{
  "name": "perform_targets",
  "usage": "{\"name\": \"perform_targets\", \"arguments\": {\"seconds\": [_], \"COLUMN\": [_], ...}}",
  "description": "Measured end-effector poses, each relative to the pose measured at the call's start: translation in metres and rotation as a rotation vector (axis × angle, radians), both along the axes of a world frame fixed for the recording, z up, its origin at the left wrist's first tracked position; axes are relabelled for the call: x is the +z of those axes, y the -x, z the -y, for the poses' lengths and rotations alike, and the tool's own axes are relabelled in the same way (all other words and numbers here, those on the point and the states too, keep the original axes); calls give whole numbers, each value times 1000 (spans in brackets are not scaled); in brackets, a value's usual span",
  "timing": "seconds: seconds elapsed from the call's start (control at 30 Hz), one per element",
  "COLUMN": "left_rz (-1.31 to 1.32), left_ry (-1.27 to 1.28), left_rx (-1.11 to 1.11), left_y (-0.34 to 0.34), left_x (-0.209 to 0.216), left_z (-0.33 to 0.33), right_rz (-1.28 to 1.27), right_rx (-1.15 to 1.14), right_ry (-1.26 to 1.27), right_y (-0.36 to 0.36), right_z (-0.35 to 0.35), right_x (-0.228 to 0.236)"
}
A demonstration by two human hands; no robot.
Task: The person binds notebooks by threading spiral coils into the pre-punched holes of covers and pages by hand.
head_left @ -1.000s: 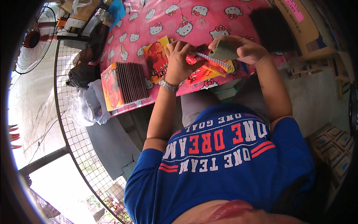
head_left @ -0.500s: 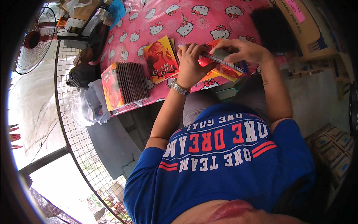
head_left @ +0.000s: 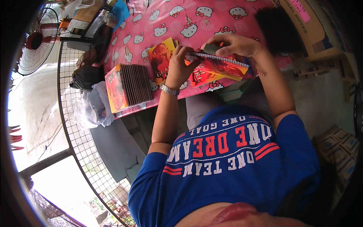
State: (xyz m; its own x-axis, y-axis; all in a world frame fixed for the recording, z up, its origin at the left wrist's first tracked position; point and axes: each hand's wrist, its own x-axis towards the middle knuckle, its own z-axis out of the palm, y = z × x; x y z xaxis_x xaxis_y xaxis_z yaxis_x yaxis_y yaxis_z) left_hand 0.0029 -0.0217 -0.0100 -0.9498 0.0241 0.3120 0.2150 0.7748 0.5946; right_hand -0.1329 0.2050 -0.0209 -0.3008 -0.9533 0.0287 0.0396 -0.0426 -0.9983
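Note:
Above the near edge of the table I hold a red and yellow notebook, its spiral spine (head_left: 223, 60) running slantwise between my hands. My left hand (head_left: 179, 65), with a metal watch on the wrist, has its fingers bent round the notebook's left end. Closed over the spine, my right hand (head_left: 239, 46) grips a small dark green block-like piece (head_left: 211, 49), whose kind I cannot make out. A thin dark squiggle (head_left: 261, 72) shows against my right forearm, perhaps loose coil wire. Under the held notebook lie more red and yellow notebooks (head_left: 206, 78). Others (head_left: 160, 53) sit beyond my left hand.
A neat stack of spiral notebooks (head_left: 128, 85) stands at the table's left corner. Plastic bags (head_left: 90, 106) hang beside it. The pink patterned tablecloth (head_left: 159, 17) spreads ahead. A black mat-like thing (head_left: 280, 30) and a cardboard box (head_left: 314, 34) are at right, a fan (head_left: 36, 41) at far left.
My left hand has moved left and slightly down along the notebook. My right hand has moved a little left and up, and the green piece now shows more clearly at its fingertips.

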Motion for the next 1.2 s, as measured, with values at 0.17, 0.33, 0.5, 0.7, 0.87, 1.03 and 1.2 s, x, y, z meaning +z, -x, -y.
{"name": "perform_targets", "arguments": {"seconds": [0.17, 0.33, 0.5, 0.7, 0.87, 1.03, 1.2], "left_rz": [10, 45, 161, 109, -26, -161, -76], "left_ry": [-65, -52, -222, -744, -856, -630, -853], "left_rx": [-39, -7, 58, 158, 288, 278, 257], "left_y": [2, 3, -2, -5, -26, -24, -30], "left_x": [-1, 1, -9, -20, -43, -53, -44], "left_z": [5, 7, 14, 11, 3, -6, -11], "right_rz": [32, 49, 82, -891, -927, -1150, -724], "right_rx": [53, 120, 141, -667, -897, -940, -1181], "right_ry": [7, 81, 137, -565, -326, -693, -271], "right_y": [1, 4, 10, 65, -7, -82, -96], "right_z": [11, 16, 19, -22, -57, -84, -65], "right_x": [-2, 2, -5, -83, -103, -119, -79]}}
